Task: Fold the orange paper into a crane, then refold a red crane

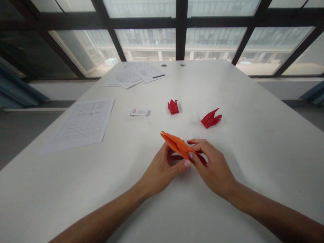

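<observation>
Paper (177, 144), bright orange and folded into a slim, pointed shape, is held above the white table (265, 141) in the head view, its split tip slanting up and to the left. The right hand (215, 165) pinches its lower end between thumb and fingers. The left hand (162, 170) is curled beneath and behind it, the thumb apart from the fingers; whether those partly hidden fingers grip it, I cannot tell. Beyond the hands stand a red folded bird (173, 107) and, farther right and nearer, a red folded figure (211, 118) with two raised points. A white tube (139, 112) lies left of the bird. Farther left lies a printed sheet (83, 123), with overlapping papers (134, 75) near the far edge, before dark-framed windows (180, 40).
</observation>
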A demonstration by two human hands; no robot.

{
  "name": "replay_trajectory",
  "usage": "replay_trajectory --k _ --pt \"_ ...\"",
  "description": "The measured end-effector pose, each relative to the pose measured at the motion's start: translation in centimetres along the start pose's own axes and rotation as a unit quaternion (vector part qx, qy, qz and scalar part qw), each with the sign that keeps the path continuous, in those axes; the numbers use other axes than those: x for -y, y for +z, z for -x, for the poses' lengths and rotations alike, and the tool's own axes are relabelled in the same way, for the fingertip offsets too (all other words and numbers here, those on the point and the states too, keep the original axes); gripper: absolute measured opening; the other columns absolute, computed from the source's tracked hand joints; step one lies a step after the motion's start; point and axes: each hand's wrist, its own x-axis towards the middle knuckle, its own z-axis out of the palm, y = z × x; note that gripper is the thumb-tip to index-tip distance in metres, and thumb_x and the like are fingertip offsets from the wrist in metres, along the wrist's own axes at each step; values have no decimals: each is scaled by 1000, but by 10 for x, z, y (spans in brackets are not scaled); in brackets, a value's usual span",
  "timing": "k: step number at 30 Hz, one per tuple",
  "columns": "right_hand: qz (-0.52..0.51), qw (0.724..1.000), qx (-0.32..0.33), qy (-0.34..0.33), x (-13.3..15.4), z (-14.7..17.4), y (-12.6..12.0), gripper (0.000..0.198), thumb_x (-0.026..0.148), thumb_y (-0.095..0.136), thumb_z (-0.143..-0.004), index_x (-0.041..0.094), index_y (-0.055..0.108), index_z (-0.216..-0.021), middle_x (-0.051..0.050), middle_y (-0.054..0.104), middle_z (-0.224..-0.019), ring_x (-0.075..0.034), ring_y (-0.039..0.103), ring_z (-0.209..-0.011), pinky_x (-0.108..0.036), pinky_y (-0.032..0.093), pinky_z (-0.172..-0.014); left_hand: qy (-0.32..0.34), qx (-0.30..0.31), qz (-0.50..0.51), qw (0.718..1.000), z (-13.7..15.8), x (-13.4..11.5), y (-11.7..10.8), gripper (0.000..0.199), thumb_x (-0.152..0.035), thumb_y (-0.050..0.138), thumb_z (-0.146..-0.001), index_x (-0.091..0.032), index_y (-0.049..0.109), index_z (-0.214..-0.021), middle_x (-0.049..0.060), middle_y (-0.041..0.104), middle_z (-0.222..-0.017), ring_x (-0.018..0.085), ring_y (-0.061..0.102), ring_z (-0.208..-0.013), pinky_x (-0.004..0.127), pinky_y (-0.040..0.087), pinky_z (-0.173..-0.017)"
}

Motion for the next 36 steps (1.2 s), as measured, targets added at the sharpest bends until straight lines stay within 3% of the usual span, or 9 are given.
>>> replay_trajectory --k 8,17,19,24,29,33,36 --pt "-105 991 47 67 8 2 -3 8 27 60 -96 24 68 -99 -6 74 -111 -21 71 -93 -37 59 -86 15 -28 -13 999 2 -4 1 25 -28 70 -94 -20 62 -117 10 70 -126 24 70 -113 41 57 -101" --pt "-311 931 107 160 5 -3 -8 10 30 70 -90 21 67 -95 -2 74 -92 -18 70 -83 -33 59 -77 25 -34 5 999 -1 -6 -2 17 -22 73 -93 -20 67 -108 6 73 -114 19 71 -103 33 59 -91" --pt "-320 930 104 147 6 -3 -7 9 29 70 -90 22 65 -92 -4 74 -100 -19 71 -88 -35 60 -80 34 -42 -9 999 -1 -7 -2 16 -22 73 -92 -19 69 -108 6 74 -113 19 71 -103 35 59 -94" --pt "-187 981 50 16 8 1 -7 2 22 70 -92 24 70 -92 -7 72 -120 -23 67 -115 -43 54 -101 70 -69 -28 995 2 -6 -3 15 -20 74 -91 -21 73 -106 5 75 -112 20 72 -104 36 58 -98" --pt "-178 984 27 -1 8 2 -7 3 22 72 -92 25 71 -92 -6 72 -114 -22 68 -107 -40 56 -94 78 -85 -15 993 5 -9 0 14 -18 78 -87 -21 73 -99 3 76 -101 20 73 -98 36 60 -93" --pt "-209 977 32 2 7 2 -7 8 21 75 -90 24 68 -90 -5 70 -108 -21 68 -101 -39 56 -91 95 -61 0 994 5 -13 2 18 -16 78 -87 -20 71 -103 4 75 -102 18 72 -96 33 60 -90" --pt "-195 980 19 -33 8 4 -8 14 13 74 -88 24 64 -89 -4 68 -105 -20 67 -96 -38 55 -86 131 -44 -10 990 7 -17 2 17 -11 77 -87 -19 69 -99 4 71 -103 17 71 -98 30 60 -89"
